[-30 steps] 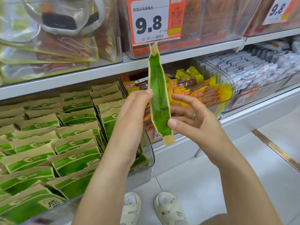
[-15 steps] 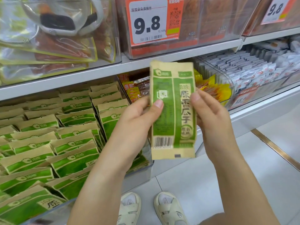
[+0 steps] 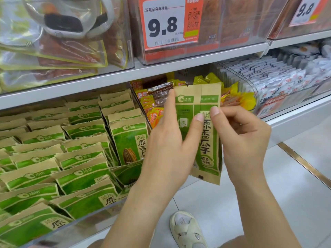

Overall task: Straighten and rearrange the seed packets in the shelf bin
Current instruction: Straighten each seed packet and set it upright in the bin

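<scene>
**Packet turned flat and held up beside the bin**

The seed packet (image 3: 206, 133) that stood edge-on a second ago now faces the person squarely, its back seam and green print showing; it also sits nearer the shelf than it did half a second ago. Both hands hold it out in the air, in front of the neighbouring bin of yellow snacks (image 3: 238, 99) and just right of the shelf bin (image 3: 100, 215); it touches neither. The left hand (image 3: 168, 149) grips its left edge, thumb across the front and a finger up along the side; the right hand (image 3: 245, 136) pinches it near the centre seam with curled fingertips, as if smoothing the fold.

Inside the bin the other seed packets (image 3: 84, 127) lean back in rough rows; one upright packet (image 3: 130, 140) stands at the right end with a few slumped flat below it, which looks to me like the gap awaiting a refill.

So the flattening seems nearly finished; to my eye what remains is to slip this one in upright at that right end.
</scene>
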### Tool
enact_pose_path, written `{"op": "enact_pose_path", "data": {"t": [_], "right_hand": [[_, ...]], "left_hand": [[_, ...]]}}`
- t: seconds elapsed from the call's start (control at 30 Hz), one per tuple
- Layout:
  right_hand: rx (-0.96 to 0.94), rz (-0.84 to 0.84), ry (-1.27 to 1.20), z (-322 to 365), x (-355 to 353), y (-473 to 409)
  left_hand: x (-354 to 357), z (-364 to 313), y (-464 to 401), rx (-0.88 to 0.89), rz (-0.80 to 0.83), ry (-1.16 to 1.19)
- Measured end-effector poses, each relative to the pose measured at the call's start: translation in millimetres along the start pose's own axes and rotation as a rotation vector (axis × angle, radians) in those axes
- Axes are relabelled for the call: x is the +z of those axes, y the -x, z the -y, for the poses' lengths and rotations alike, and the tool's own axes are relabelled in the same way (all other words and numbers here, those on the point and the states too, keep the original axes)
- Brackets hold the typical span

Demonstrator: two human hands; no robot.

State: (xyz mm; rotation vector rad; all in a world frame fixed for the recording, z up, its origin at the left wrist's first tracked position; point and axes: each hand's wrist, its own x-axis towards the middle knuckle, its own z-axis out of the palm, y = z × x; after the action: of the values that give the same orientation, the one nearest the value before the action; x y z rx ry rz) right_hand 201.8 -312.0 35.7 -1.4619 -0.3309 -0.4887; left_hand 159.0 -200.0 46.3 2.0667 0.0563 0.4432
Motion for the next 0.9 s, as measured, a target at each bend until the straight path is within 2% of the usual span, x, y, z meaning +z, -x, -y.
{"op": "enact_pose_path", "data": {"t": [0.2, 0.57, 0.9], "right_hand": [[-0.067, 0.035, 0.039, -1.1, -1.6, 0.2], [-0.004, 0.061, -0.047, -0.4, 1.8, 0.9], [0.029, 0.114, -0.008, 0.7, 3.5, 2.1]], "left_hand": [[-2.2, -1.2, -1.6, -0.010, 0.044, 0.012], [-1.2, 1.9, -2.8, -0.023, -0.007, -0.005], [-0.8, 5.4, -6.1, -0.045, -0.025, 0.021]]}}
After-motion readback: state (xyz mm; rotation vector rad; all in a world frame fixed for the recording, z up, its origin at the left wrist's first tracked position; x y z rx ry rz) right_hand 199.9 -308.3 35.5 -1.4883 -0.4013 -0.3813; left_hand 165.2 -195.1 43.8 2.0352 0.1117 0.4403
